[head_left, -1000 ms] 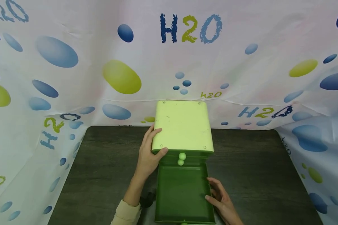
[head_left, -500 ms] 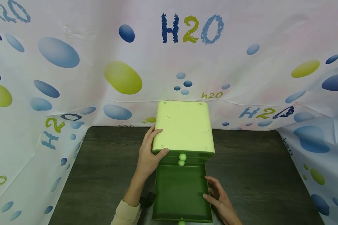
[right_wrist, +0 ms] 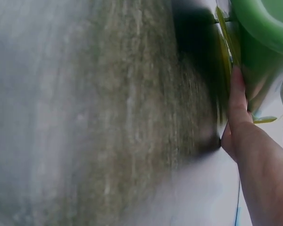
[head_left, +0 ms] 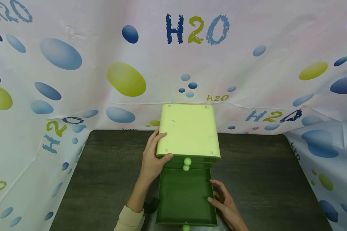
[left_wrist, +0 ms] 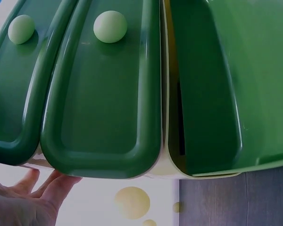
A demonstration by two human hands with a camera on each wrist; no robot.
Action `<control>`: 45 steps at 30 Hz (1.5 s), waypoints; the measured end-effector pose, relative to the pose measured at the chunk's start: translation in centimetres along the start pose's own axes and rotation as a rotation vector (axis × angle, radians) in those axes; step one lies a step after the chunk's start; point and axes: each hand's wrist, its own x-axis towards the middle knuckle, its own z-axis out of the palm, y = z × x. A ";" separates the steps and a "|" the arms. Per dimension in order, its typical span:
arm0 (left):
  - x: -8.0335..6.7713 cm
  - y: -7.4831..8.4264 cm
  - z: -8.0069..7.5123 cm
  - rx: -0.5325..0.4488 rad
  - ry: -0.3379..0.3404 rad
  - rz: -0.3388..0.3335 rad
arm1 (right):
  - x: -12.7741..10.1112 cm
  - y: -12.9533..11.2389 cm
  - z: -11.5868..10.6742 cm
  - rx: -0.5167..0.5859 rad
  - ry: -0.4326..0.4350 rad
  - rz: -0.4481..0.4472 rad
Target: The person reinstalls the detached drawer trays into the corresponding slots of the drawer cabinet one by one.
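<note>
A small light-green cabinet (head_left: 188, 131) with dark green drawers stands at the back of the table. Its lowest drawer (head_left: 185, 195) is pulled out towards me, with nothing in it. The person's left hand (head_left: 152, 162) rests spread on the cabinet's left side, index fingertip on the top edge and thumb on the front corner. In the left wrist view, two upper drawers (left_wrist: 101, 99) are closed, each with a round pale knob (left_wrist: 110, 27). The right hand (head_left: 225, 202) holds the right wall of the pulled-out drawer, thumb at the rim and other fingers partly hidden outside.
Dark wood-look table (head_left: 257, 179) lies on both sides of the cabinet. A white backdrop (head_left: 234, 64) printed with blue and green spots and H2O lettering rises behind and beside it. A dark object (head_left: 151, 205), unclear in kind, sits by the left wrist.
The drawer has shifted slightly left and a little inward towards the cabinet, its front knob now showing more. The right hand has moved with it. The left hand keeps its place.
</note>
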 end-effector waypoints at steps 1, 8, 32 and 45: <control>0.0 0.0 0.0 0.003 0.002 -0.001 | 0.1 0.0 0.0 0.000 -0.002 -0.002; 0.0 0.0 0.0 0.008 0.001 -0.003 | 0.4 -0.2 -0.1 -0.008 0.005 0.006; 0.1 0.1 0.0 0.015 -0.001 -0.013 | 1.6 -1.0 0.5 -0.026 0.114 0.022; -0.1 -2.6 0.4 0.030 0.014 -0.004 | 2.9 -0.7 0.4 -0.076 0.124 -0.022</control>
